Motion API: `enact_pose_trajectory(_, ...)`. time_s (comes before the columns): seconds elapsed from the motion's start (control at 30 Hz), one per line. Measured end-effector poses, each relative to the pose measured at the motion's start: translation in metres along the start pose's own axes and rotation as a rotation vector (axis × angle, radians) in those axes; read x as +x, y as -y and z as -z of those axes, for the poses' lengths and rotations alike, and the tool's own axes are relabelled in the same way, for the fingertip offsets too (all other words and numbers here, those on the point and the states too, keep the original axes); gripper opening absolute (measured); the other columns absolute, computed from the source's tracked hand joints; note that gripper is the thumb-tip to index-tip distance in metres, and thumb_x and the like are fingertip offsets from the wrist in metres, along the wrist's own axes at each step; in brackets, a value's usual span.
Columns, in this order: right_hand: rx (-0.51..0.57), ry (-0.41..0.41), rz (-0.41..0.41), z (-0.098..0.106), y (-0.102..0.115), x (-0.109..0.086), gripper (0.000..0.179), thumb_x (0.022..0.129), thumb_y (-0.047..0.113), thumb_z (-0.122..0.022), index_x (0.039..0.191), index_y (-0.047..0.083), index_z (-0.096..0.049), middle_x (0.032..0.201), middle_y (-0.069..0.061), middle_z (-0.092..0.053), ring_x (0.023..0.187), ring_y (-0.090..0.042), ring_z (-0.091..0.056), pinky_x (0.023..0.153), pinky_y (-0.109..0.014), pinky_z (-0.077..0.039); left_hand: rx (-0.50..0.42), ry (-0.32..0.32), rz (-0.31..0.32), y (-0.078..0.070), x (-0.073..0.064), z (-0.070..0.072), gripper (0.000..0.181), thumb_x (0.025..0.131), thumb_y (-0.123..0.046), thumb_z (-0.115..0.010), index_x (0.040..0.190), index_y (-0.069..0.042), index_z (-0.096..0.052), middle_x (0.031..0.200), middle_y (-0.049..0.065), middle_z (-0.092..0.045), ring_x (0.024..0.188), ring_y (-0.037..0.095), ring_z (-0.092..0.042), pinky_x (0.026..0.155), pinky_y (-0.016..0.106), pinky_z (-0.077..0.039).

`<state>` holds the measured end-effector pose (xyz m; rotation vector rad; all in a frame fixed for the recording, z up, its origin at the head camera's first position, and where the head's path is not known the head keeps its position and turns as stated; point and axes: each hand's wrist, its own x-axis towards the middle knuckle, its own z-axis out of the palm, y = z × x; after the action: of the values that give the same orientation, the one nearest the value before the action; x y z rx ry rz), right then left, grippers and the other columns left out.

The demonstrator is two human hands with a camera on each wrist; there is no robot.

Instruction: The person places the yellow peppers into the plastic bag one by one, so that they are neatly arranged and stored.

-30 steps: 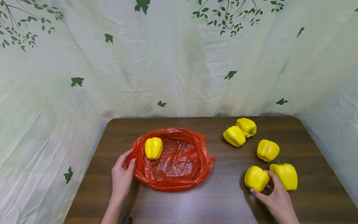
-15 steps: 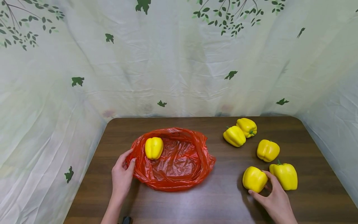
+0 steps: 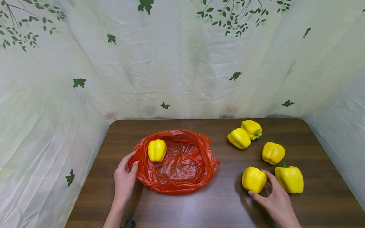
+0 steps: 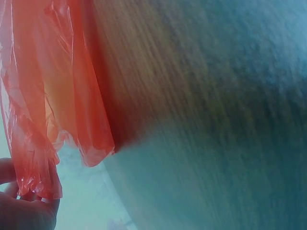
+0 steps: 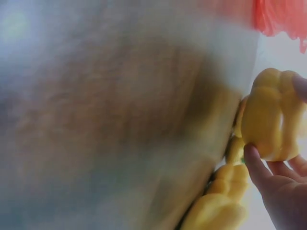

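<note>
A red plastic bag (image 3: 182,167) stands with its mouth spread wide on the left half of the table, and one yellow bell pepper (image 3: 156,151) lies inside at its left. My left hand (image 3: 124,177) pinches the bag's left rim between thumb and fingers; in the left wrist view the thin plastic (image 4: 38,177) hangs at the fingertips. On the right, my right hand (image 3: 275,199) grips another yellow bell pepper (image 3: 253,180) from its right side, thumb in front and fingers behind. The right wrist view shows this pepper (image 5: 266,115) held up off the tabletop.
A yellow bell pepper (image 3: 289,179) sits just right of my right hand, with a second pepper (image 3: 273,153) behind it. Two more peppers (image 3: 239,138) touch each other near the back edge. A leaf-patterned curtain (image 3: 182,63) surrounds the brown table (image 3: 199,210). A small black object (image 3: 129,224) shows at the front.
My right hand has carried its bell pepper a short way left, away from the pepper beside it. The left hand and the bag have stayed put.
</note>
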<state>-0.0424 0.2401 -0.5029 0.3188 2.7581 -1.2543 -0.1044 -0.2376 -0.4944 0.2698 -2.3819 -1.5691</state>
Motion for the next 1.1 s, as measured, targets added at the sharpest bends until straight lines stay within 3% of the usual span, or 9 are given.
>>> enact_pose_trajectory(0.4,0.002,-0.004,0.065,-0.002,0.02,0.005,0.104,0.074,0.054,-0.081,0.149,0.002,-0.031,0.146,-0.023,-0.04,0.125,-0.042,-0.048,0.095,-0.051,-0.048,0.023,-0.011,0.011,0.004,0.001,-0.001,0.041,0.097,-0.008,-0.061,0.136,-0.02,-0.058,0.134,0.0,-0.057,0.111,0.02,-0.06,0.08,0.018,-0.052)
enact_pose_trajectory(0.77,-0.007,-0.076,0.166,-0.005,0.038,0.007,0.093,0.075,0.036,-0.087,0.146,0.004,-0.037,0.142,-0.019,-0.045,0.118,-0.04,-0.055,0.091,-0.047,-0.05,0.027,-0.005,0.002,0.002,0.001,-0.001,0.04,0.098,-0.009,-0.061,0.136,-0.021,-0.058,0.134,0.0,-0.057,0.11,0.02,-0.06,0.08,0.018,-0.053)
enact_pose_trajectory(1.1,0.024,-0.093,0.254,-0.007,0.054,0.008,0.09,0.074,0.039,-0.086,0.145,0.009,-0.04,0.14,-0.015,-0.048,0.116,-0.035,-0.059,0.089,-0.044,-0.052,-0.006,-0.009,-0.011,0.002,0.002,-0.002,0.041,0.096,-0.005,-0.062,0.135,-0.017,-0.059,0.133,0.006,-0.058,0.106,0.022,-0.061,0.078,0.013,-0.051)
